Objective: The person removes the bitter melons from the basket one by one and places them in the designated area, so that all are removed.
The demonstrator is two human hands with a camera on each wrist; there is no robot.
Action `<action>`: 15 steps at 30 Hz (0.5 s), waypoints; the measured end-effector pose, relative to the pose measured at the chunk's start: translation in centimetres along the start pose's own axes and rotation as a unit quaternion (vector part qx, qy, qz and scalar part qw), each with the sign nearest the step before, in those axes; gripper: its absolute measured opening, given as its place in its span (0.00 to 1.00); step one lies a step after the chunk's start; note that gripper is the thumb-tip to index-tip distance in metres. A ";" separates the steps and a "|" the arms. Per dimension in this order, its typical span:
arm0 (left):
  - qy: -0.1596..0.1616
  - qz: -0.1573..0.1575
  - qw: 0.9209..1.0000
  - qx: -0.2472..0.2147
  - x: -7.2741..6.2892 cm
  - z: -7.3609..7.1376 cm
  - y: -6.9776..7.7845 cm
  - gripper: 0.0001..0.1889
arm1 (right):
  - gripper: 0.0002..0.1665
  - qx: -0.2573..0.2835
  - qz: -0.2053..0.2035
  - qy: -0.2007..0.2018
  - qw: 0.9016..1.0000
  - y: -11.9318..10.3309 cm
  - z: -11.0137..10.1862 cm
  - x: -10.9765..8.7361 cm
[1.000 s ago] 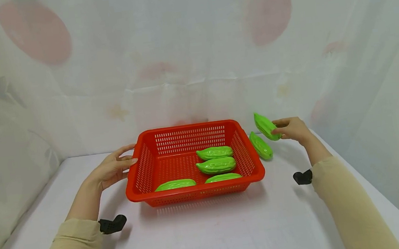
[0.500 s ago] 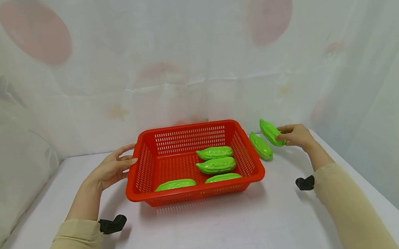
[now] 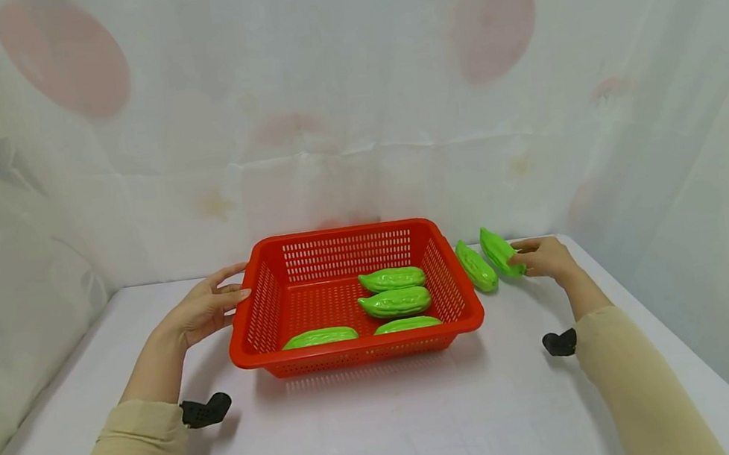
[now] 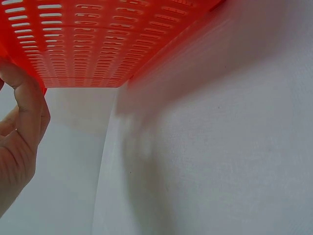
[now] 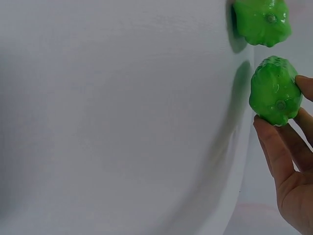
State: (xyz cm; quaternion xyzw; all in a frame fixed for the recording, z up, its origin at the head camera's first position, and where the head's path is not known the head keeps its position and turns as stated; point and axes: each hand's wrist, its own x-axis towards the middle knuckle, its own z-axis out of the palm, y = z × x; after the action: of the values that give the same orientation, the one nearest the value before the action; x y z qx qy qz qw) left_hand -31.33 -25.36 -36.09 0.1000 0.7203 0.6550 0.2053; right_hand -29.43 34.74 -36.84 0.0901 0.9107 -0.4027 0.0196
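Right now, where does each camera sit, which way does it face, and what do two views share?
Head: on the head, forward and down over the table and red basket; left hand, right hand and sleeves show.
Left wrist: on that wrist, toward the basket's perforated outside; part of the left hand shows.
Right wrist: on that wrist, toward the held gourd; part of the right hand shows.
Shared: head and right wrist both show the held gourd and a neighbouring gourd.

The left hand (image 3: 206,307) holds a red basket (image 3: 359,346), the right hand (image 3: 546,258) a gourd (image 3: 495,248).
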 end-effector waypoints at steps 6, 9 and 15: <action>0.000 0.000 1.000 0.004 0.0 0.0 0.0 0.39 | 0.37 -0.002 0.008 -0.006 1.000 0.5 0.3 0.0; 0.001 0.000 1.000 0.006 0.0 0.0 0.0 0.39 | 0.37 -0.004 0.011 -0.006 1.000 0.6 0.3 -0.1; -0.001 -0.002 1.000 -0.002 -0.1 0.1 0.1 0.40 | 0.37 -0.004 0.012 -0.006 1.000 0.7 0.4 -0.2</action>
State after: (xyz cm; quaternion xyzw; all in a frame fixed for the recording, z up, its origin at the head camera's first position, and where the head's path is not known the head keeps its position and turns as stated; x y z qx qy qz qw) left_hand -31.24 -25.28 -35.94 0.0991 0.7189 0.6560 0.2074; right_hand -29.10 34.87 -37.58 0.0986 0.9109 -0.3994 0.0307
